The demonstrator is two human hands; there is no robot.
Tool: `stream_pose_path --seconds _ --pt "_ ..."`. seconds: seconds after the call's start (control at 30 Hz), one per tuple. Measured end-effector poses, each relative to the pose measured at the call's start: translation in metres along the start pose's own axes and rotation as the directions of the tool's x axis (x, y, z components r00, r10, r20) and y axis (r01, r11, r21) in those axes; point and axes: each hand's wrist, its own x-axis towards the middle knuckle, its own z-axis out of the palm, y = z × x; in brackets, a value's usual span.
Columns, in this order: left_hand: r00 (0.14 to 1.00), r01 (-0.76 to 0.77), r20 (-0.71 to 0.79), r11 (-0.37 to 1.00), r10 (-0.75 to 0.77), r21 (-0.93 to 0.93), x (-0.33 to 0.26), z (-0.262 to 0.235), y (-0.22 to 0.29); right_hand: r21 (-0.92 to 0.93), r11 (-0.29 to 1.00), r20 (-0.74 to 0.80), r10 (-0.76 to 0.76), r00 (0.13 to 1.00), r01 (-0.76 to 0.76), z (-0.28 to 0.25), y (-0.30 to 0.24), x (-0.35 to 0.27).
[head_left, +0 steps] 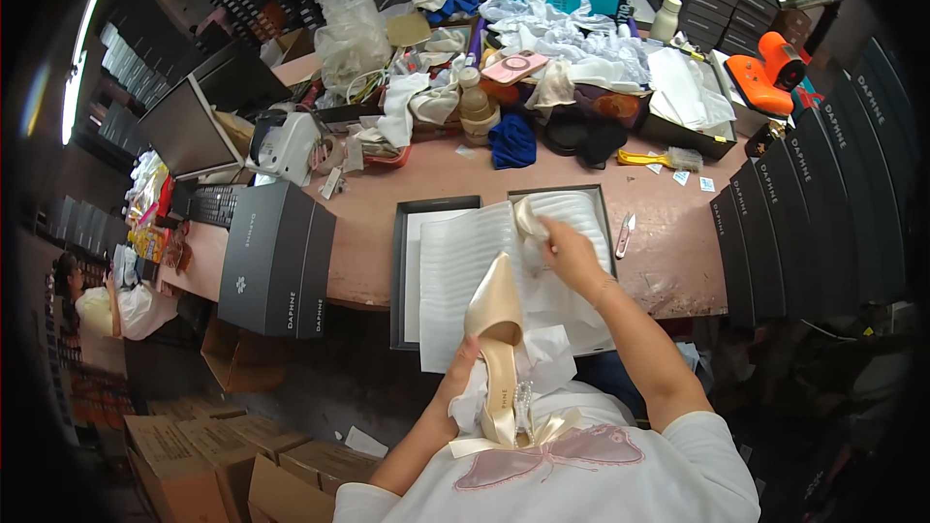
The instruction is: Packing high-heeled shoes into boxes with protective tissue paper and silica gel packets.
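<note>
Pink worktable (670, 232) mid-frame, dark boxes (812, 223) stacked at right, cartons (201, 455) lower left, left hand (461, 374) clasping cream shoe (496, 305), right hand (572, 252) over shoebox (606, 218), its grip indeterminable

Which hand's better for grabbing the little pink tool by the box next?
Probably the right hand: it's nearer the tool, though its fingers seem busy with something pale. The left hand holds the cream shoe, farther away.

A pinkish table (673, 266) bears an open box (606, 221); brush (661, 159); cloth (512, 141).
</note>
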Motion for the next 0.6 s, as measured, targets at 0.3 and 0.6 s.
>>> stream_pose_path --seconds 0.3,0.6 --pt "0.998 -0.018 -0.069 0.968 0.001 -0.251 0.024 0.011 -0.009 0.470 0.868 0.191 0.076 0.979 -0.159 -0.075 -0.127 -0.102" --pt "0.994 -0.099 -0.061 0.986 0.092 -0.136 0.024 0.006 -0.038 0.056 0.968 0.169 -0.251 0.953 0.245 -0.041 -0.130 -0.096"
